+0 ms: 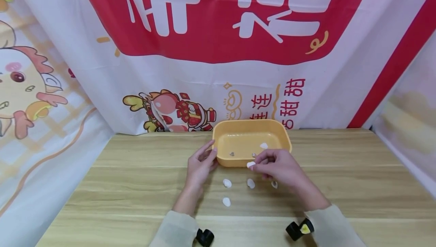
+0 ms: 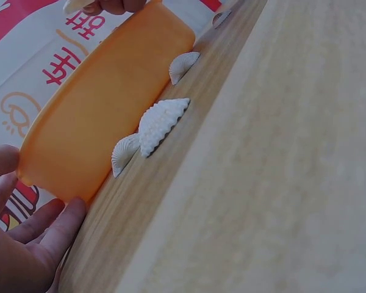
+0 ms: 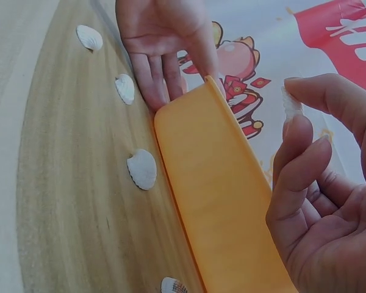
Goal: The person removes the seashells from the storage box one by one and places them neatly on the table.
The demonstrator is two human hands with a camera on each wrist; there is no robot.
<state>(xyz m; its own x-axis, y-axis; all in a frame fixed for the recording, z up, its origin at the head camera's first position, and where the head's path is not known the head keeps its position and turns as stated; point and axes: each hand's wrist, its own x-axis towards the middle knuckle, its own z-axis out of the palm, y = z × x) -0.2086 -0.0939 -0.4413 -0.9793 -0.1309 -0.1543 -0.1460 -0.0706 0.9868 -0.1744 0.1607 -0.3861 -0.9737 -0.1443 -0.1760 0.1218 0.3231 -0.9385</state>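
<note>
A yellow-orange plastic tray stands at the back middle of the wooden table. My left hand lies against its front left corner, fingers straight along the end wall. My right hand hovers at the tray's front rim and pinches a small white shell between thumb and fingertips; the shell shows clearly in the right wrist view. Loose white shells lie on the table in front of the tray. One white shell and two small dark bits lie inside it.
A printed red and white cloth hangs behind the table and drapes down both sides. Another shell lies half hidden under my right hand. Light wood tabletop stretches left and right of the tray. Black wrist cameras show at the bottom.
</note>
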